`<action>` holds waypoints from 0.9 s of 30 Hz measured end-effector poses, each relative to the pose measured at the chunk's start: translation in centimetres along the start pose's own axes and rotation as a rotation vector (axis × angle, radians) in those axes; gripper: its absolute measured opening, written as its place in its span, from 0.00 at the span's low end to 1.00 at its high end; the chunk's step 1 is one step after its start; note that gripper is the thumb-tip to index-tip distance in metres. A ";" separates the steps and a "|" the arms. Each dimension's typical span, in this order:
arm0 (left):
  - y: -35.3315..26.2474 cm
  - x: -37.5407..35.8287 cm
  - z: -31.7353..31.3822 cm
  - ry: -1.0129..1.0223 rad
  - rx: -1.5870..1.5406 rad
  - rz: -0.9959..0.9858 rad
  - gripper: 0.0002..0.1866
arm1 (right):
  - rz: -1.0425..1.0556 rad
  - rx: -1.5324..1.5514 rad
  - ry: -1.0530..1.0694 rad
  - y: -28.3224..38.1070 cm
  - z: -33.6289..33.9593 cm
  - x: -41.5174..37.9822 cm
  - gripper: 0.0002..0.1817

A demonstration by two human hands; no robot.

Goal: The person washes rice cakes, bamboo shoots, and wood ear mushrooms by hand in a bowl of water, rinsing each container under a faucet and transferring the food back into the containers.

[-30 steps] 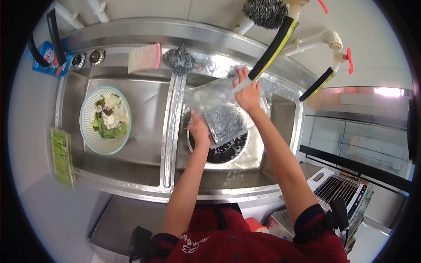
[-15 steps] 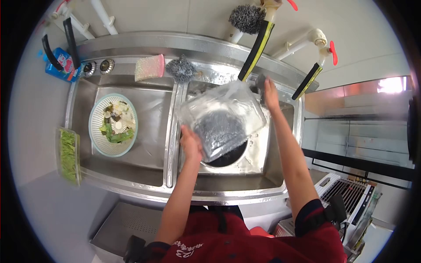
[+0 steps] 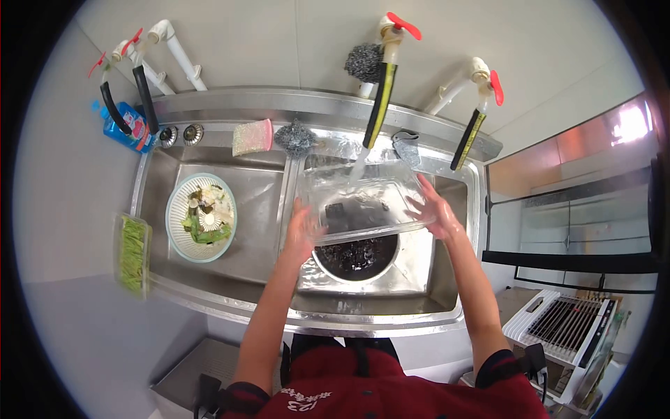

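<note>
A clear plastic container (image 3: 377, 227) is held between my two hands over the right sink basin. My left hand (image 3: 301, 234) grips its left end, and my right hand (image 3: 438, 209) has its fingers around the right end. Water runs from the black-and-yellow hose (image 3: 380, 105) of the middle tap into the container. Below it, partly hidden, a round bowl (image 3: 356, 265) with dark contents and water sits in the basin. On the back ledge, beyond my right hand, lies a grey scrubbing pad (image 3: 406, 148).
In the left basin (image 3: 258, 209) stands a pale green colander (image 3: 174, 227) with vegetable scraps. A pink-edged sponge (image 3: 252, 137) and a steel wool scrubber (image 3: 295, 138) rest on the ledge. A tub of green vegetables (image 3: 132, 255) and a blue bottle (image 3: 132, 126) are at the left.
My right hand has let go of the grey scrubbing pad, now on the ledge, and has taken the container's right end. The container has turned, and water now runs into it.
</note>
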State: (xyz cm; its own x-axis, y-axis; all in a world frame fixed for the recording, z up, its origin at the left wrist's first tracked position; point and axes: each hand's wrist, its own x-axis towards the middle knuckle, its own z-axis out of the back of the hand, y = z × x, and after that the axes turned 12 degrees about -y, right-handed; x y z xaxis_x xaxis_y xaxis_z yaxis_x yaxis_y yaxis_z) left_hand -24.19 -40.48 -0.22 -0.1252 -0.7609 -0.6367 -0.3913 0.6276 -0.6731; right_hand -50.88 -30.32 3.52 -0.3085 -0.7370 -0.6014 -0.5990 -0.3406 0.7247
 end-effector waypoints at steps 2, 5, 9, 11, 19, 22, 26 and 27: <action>-0.1 0.8 0.8 0.318 -0.076 0.128 0.33 | 0.114 0.146 -0.051 -1.0 0.5 -0.4 0.37; -0.8 0.3 0.9 0.396 0.107 0.016 0.38 | 0.261 0.103 -0.014 -3.4 2.1 -1.0 0.37; -0.6 -3.7 -4.1 0.493 0.286 -0.126 0.39 | 0.099 0.242 -0.151 -9.3 4.6 -3.1 0.33; 1.3 -5.6 -8.0 0.633 0.704 -0.634 0.34 | 0.001 0.364 -0.234 -15.1 6.0 -3.3 0.31; 1.9 -17.7 -11.9 0.489 1.220 -0.852 0.36 | -0.330 0.795 0.121 -24.2 1.1 -9.7 0.19; -2.0 -12.8 2.2 0.490 0.617 -0.700 0.22 | -0.220 0.180 -0.282 -22.0 -3.8 -13.2 0.14; -3.6 -12.0 21.4 -0.023 0.732 -0.505 0.28 | 0.313 -0.553 -0.150 -28.2 -4.9 -12.8 0.16; -3.4 -12.1 23.7 -0.040 0.686 -0.486 0.28 | 0.406 -0.649 -0.161 -28.8 -5.9 -13.6 0.17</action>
State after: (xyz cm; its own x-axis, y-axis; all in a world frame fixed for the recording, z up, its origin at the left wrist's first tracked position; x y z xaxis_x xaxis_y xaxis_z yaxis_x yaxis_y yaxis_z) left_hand 0.23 -29.52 0.85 -0.0485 -0.9741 -0.2208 0.2491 0.2023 -0.9471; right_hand -25.07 -13.92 -7.13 -0.5441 -0.8000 -0.2527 0.1204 -0.3726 0.9202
